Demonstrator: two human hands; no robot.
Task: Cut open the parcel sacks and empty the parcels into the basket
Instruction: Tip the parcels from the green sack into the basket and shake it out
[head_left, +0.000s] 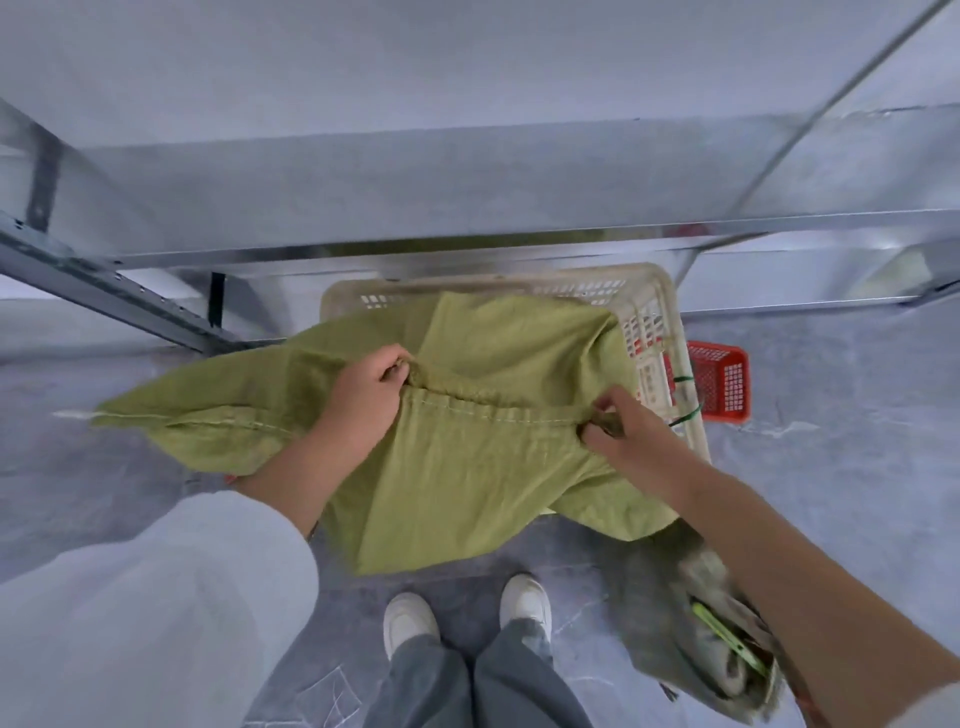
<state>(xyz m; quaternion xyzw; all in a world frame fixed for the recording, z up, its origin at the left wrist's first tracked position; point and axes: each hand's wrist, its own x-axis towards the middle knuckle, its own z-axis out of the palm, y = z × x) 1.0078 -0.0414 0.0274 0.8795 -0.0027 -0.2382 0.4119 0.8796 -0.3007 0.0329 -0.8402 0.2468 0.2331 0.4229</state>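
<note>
From the head view, a green sack (467, 467) is held over a cream plastic basket (660, 312) on the floor, draping past the basket's near edge; the left hand (363, 395) has its fingers (392, 364) pinched on the stitched hem, and the right hand (618, 426) pinches the same hem with its fingers (597, 428) further along. Beyond the right fingers, just beside the basket, stands a small red crate (722, 379), and under the right forearm lies a grey sack (691, 623).
</note>
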